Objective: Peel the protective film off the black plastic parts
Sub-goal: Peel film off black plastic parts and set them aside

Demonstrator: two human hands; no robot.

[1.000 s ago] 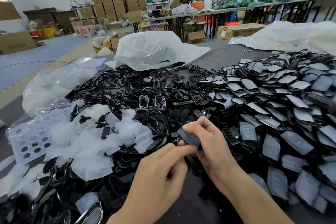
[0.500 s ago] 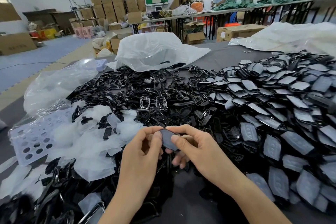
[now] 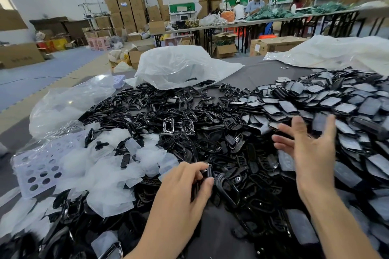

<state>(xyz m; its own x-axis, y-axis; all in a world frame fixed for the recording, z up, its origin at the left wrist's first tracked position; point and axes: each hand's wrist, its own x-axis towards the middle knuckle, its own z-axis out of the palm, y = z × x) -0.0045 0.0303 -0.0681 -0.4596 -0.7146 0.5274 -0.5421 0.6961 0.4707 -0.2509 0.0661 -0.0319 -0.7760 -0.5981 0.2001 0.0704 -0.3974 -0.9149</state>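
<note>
Now left hand [image 3: 185, 191] pinches small black part [image 3: 209, 172]; right hand [image 3: 311, 153] empty, fingers spread wide above film-covered parts [image 3: 336, 105]. Risk: careless grab slides stack into bare black parts [image 3: 210, 143].

Factory packing and assembly hall: stacked cardboard boxes [image 3: 128, 11] along the wall, long work table [image 3: 263, 21] with seated workers [image 3: 253, 6], bulk heaps of black plastic parts [image 3: 189, 115], probably key-fob shells.

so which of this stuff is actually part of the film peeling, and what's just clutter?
Job:
left hand gripping a black part
right hand, open
film-covered parts
bare parts
peeled films

Lying about:
perforated tray
white bag
clear bag
</note>
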